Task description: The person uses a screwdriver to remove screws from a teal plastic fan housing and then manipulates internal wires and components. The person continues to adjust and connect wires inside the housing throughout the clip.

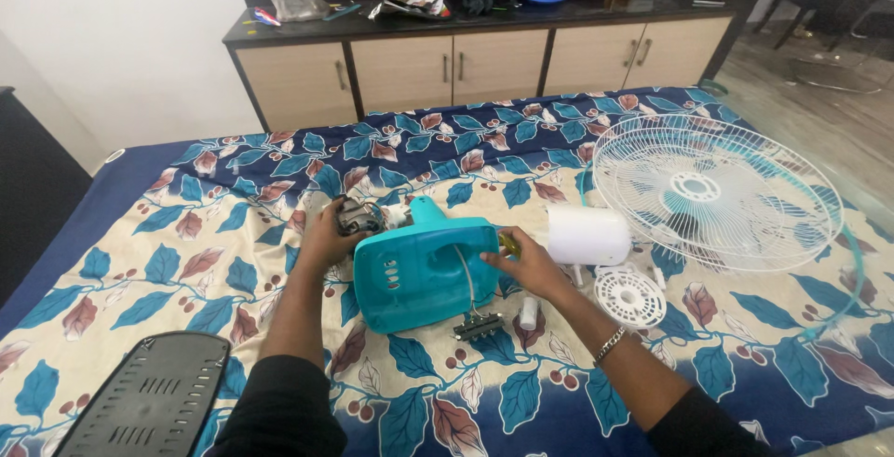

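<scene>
**Dismantled fan on the bed: teal motor housing in both hands**

Item one: teal plastic motor housing [424, 275], lying on the leaf-patterned bedsheet [186, 261] near the middle of the bed. Its long axis runs from the lower left, nearest the person, up and right toward the cabinet side. The vented rear face looks down-left; the open mouth points away, where the motor [358, 217] with its dark windings shows just beyond the upper rim.

Item two: left hand [326, 238]. Fingers curled around the motor at the housing's upper left corner, closed on it, thumb side touching the teal rim.

Item three: right hand [529, 261]. Fingers bent in a narrow pinch at the housing's right edge, closed on a small yellowish piece [509, 244]; what that piece is cannot be told. A metal bracelet [610, 345] sits on the wrist.

Item four: loose parts. A small dark switch block [478, 327] on thin wires lies just below the housing. A white cylindrical part [587, 236] rests right of the right hand, a small white cap [528, 313] below it, and a round white slotted disc [630, 297] beside that. The white wire fan guard [717, 191] lies further right, well apart. A dark grey vented base plate [149, 401] sits at the lower left corner.

Item five: wooden cabinet [484, 66] behind the bed, its top cluttered.
</scene>
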